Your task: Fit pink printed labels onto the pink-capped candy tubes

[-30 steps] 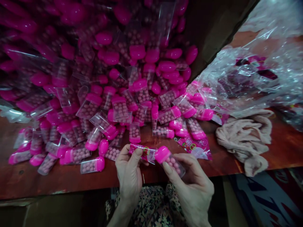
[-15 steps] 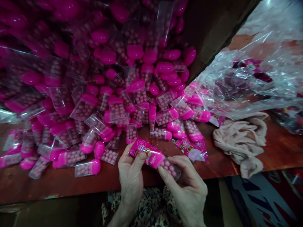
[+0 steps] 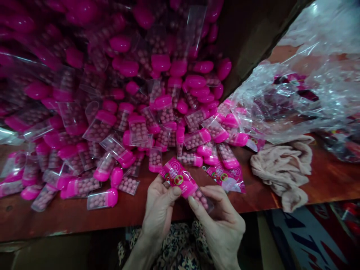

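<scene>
My left hand (image 3: 160, 208) pinches a pink printed wrapper (image 3: 176, 177) by its near end. My right hand (image 3: 222, 221) holds a clear candy container (image 3: 201, 198) with a pink cap and small pink balls inside. The container's cap end sits inside the wrapper's mouth. Both hands hover over the near edge of the reddish wooden table (image 3: 70, 219). A second printed wrapper (image 3: 226, 178) lies flat on the table just right of my hands.
A big heap of pink-capped candy containers (image 3: 135, 93) spills from a brown carton (image 3: 253, 33) across the table. A crumpled clear plastic bag (image 3: 298, 90) lies at the right, with a beige cloth (image 3: 284, 172) in front of it. Patterned fabric covers my lap below.
The container's pink cap has slid into the printed wrapper, which now covers it. My hands have drawn closer together and the wrapper has tilted up.
</scene>
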Motion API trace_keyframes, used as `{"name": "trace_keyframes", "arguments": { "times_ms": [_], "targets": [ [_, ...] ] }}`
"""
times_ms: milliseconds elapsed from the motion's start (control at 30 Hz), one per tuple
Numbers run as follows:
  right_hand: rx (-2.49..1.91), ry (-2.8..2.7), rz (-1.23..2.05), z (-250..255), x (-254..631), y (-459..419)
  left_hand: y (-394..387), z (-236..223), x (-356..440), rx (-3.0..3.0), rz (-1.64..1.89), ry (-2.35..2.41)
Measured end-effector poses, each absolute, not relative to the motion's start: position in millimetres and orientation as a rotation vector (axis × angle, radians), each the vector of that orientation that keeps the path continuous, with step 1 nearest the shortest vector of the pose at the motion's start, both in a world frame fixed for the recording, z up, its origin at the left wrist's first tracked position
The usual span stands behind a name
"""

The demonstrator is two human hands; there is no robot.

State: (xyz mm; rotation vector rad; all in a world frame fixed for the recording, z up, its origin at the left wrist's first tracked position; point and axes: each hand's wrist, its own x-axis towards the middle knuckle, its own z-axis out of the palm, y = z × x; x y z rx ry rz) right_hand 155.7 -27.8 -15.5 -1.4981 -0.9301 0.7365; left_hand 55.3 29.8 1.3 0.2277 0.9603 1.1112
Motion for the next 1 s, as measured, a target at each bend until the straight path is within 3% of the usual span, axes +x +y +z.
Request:
{"name": "trace_keyframes", "arguments": {
  "times_ms": [267, 567, 1000],
  "targets": [
    [-1.558, -1.214, 0.256, -15.5, 151.0, -29.4, 25.4, 12.7, 64.0, 0.196, 0.974, 0.928],
    [-1.439, -1.301, 0.693, -12.0, 160.9, -34.8, 27.8, 11.0, 52.0, 0.098, 0.93, 0.933],
    [-1.443, -1.158, 0.63, -11.5, 146.0, -30.8, 28.7, 12.5, 45.4, 0.113, 1.091, 1.011]
  ]
}}
